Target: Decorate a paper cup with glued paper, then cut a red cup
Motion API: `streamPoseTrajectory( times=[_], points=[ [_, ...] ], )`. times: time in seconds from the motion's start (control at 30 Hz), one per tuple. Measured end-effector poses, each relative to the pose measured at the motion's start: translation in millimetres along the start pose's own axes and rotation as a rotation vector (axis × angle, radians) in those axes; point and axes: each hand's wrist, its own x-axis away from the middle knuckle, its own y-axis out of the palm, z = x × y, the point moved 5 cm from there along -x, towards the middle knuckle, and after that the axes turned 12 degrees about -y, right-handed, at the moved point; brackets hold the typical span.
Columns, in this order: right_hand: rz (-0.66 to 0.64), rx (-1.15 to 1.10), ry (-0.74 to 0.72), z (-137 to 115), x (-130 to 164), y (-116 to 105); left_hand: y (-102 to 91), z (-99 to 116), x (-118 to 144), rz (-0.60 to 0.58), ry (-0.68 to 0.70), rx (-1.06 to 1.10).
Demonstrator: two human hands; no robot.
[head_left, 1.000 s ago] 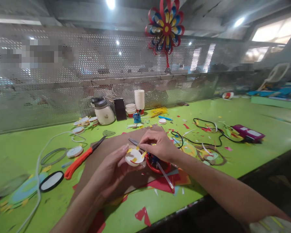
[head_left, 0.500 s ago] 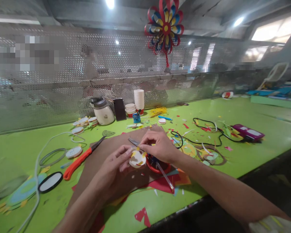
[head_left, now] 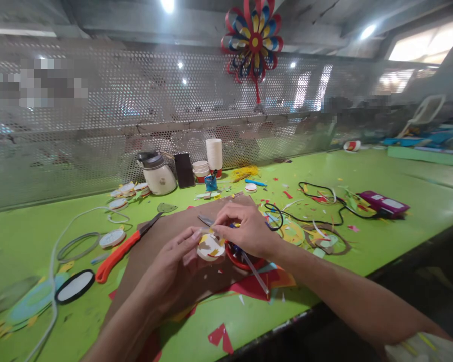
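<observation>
My left hand (head_left: pixel 181 246) grips a small white paper disc (head_left: pixel 212 253), which looks like a cut-off cup base, by its left edge. Yellow scraps lie on the disc's face. At the upper edge of the disc, the thumb and forefinger of my right hand (head_left: pixel 247 229) pinch a small yellow paper piece, mostly covered by the fingers. Behind the fingers, a pair of scissors (head_left: pixel 205 219) shows only its blades. A red bowl (head_left: pixel 237 263) holding dark blue things sits under my right hand, with a clear tube (head_left: pixel 257 275) leaning out. Both hands are over a brown board (head_left: pixel 151 261).
An orange-handled knife (head_left: pixel 117 255) lies left, beside a black-rimmed oval (head_left: pixel 75 286) and a white cable (head_left: pixel 53 281). A kettle (head_left: pixel 159 178), phone (head_left: pixel 183 171) and stacked cups (head_left: pixel 214 156) stand behind. A purple box (head_left: pixel 383 202) with black cord and paper scraps lies right.
The right fingers have moved slightly closer to the disc with the yellow piece. The disc has turned a little; the whole view has shifted slightly.
</observation>
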Motion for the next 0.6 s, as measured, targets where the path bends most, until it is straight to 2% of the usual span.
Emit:
streamPoseTrajectory(
  times=[0.33,0.6],
  points=[
    [0.016,0.061,0.007,2.1,-0.4,1.3,3.0,-3.2,-0.9,-0.016,-0.060,-0.047],
    [0.047,0.038,-0.068,-0.8,1.4,3.3,0.6,-2.9,-1.9,-0.032,-0.060,-0.058]
  ],
)
